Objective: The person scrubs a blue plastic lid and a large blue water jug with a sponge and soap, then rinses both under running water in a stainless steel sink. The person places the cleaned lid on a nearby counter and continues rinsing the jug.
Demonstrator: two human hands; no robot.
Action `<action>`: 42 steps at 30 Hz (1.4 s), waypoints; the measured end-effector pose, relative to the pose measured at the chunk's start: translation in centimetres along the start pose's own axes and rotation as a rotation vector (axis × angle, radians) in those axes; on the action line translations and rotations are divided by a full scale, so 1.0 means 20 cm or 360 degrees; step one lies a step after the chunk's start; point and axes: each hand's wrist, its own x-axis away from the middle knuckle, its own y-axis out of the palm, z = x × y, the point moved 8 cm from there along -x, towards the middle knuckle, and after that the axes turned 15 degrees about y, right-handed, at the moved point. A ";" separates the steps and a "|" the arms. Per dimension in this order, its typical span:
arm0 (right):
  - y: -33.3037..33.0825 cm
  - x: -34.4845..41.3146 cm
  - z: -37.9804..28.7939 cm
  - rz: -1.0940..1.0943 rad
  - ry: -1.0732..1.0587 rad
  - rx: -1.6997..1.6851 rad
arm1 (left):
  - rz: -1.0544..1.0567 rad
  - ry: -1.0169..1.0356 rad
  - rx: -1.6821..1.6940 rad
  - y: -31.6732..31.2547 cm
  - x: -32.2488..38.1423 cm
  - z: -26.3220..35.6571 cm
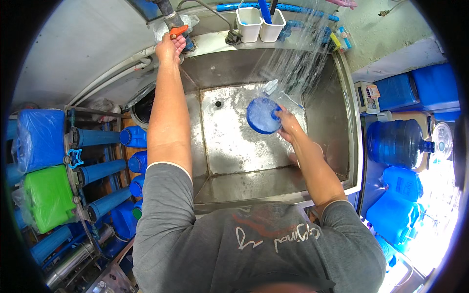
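My left hand (170, 49) is at the orange valve handle (178, 32) on a pipe behind the sink's far left corner, thumb and fingers closed about it. In my right hand (288, 124) is a round blue plastic dipper (261, 115), held by its right side over the sink floor. Bubbly water appears to fill it. The stainless steel sink (242, 154) has a small drain hole (218, 104) to the dipper's left. A crumpled whitish piece (271, 87) lies just beyond the dipper, close to a thin white stick (293, 100).
Water streams (304, 55) fall into the sink's far right part. Two white plastic holders (250, 31) stand on the back ledge. Blue filter housings (100, 137) line a rack at left. At right are a large water bottle (394, 143) and blue jerrycans (392, 216).
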 end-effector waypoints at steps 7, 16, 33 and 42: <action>-0.25 0.01 0.24 0.0135 0.0240 -0.0391 | 0.0006 0.0258 -0.0416 -0.04 0.03 0.12; -0.27 0.06 0.18 -0.0450 0.0397 -0.0167 | -0.2587 0.1359 -0.1253 0.50 1.99 0.04; -0.90 -0.26 -0.06 0.0893 -0.0492 0.1684 | -0.1478 0.1346 -0.1105 1.44 1.36 -0.07; -0.75 -0.49 0.04 0.0856 -0.0596 0.2058 | -0.1138 0.0260 0.0049 2.04 0.92 -0.19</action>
